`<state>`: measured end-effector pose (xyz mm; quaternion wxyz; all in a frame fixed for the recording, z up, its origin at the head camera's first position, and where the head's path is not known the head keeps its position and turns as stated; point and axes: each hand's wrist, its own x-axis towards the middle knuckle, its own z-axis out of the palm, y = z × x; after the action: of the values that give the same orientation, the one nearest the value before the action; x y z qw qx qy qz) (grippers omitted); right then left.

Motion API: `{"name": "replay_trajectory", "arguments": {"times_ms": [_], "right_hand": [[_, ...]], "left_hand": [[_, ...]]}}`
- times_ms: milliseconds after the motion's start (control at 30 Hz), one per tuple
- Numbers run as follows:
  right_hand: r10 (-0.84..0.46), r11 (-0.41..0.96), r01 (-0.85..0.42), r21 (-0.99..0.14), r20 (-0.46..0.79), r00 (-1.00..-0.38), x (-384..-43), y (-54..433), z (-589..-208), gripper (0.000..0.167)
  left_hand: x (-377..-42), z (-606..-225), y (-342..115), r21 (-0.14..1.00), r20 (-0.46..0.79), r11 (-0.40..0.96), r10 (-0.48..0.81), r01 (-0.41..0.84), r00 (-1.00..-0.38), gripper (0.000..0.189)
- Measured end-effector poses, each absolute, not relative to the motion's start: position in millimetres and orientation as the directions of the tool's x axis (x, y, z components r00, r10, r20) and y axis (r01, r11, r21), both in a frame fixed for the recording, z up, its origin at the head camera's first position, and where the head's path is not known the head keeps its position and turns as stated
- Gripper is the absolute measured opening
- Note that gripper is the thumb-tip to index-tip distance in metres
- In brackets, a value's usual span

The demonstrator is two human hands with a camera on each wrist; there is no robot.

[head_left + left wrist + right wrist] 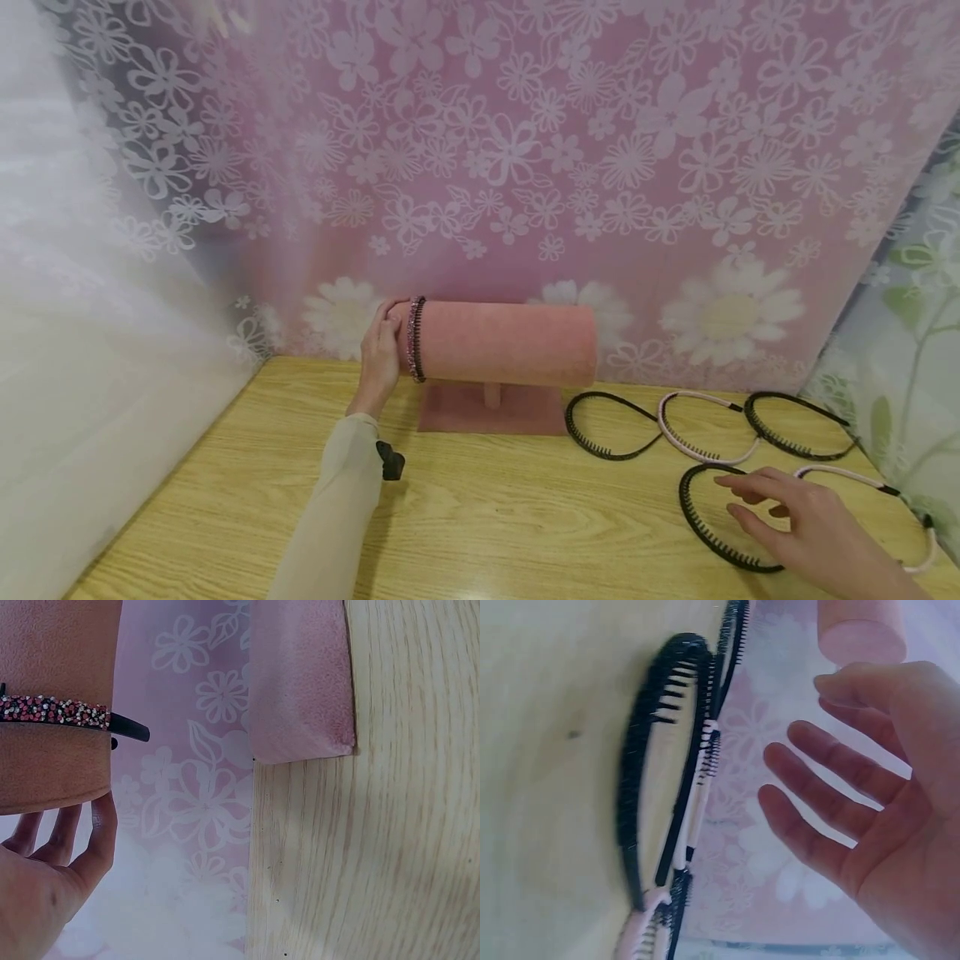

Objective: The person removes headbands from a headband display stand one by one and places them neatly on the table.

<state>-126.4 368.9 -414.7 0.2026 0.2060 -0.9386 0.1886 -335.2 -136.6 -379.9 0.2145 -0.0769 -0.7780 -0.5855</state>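
A pink padded display roll [510, 342] lies crosswise on a stand with a flat pink base [457, 412]. Near its left end sits a headband with pink and white stones [412, 337]; a dark toothed band is right beside it, and I cannot tell whether they are one piece. My left hand [377, 354] rests its fingers on the roll's left end, as the left wrist view also shows. Over a black toothed headband [705, 529] on the table hovers my right hand [813, 521], its fingers loosely bent and nothing between them.
Right of the stand lie a black headband [573, 425], a pale pink one [670, 429] and another black one [772, 437]. A further pale headband [840, 472] is partly hidden behind the right hand. Flowered curtains [510, 158] enclose the wooden table [480, 517].
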Motion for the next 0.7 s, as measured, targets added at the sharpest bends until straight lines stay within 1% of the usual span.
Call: {"name": "replay_trajectory", "arguments": {"times_ms": [67,233,400,700], "right_hand": [[-0.323,0.825,-0.505,-0.255,0.521,-0.791,-131.4,364.0,-407.4,0.038],[-0.347,0.784,-0.578,-0.228,0.611,-0.712,-143.4,348.1,-388.3,0.049],[-0.336,0.784,-0.588,-0.199,0.661,-0.671,-154.3,333.3,-374.0,0.055],[-0.318,0.793,-0.589,-0.156,0.718,-0.619,-170.6,314.4,-360.8,0.064]], "left_hand": [[-336.1,-380.0,-136.2,0.883,0.419,0.290,-0.134,0.368,-0.898,0.046],[-335.8,-379.2,-135.8,0.884,0.422,0.280,-0.132,0.374,-0.897,0.046],[-336.7,-378.1,-135.5,0.878,0.432,0.285,-0.128,0.384,-0.893,0.046],[-337.2,-379.8,-135.7,0.878,0.427,0.296,-0.131,0.376,-0.895,0.047]]}}
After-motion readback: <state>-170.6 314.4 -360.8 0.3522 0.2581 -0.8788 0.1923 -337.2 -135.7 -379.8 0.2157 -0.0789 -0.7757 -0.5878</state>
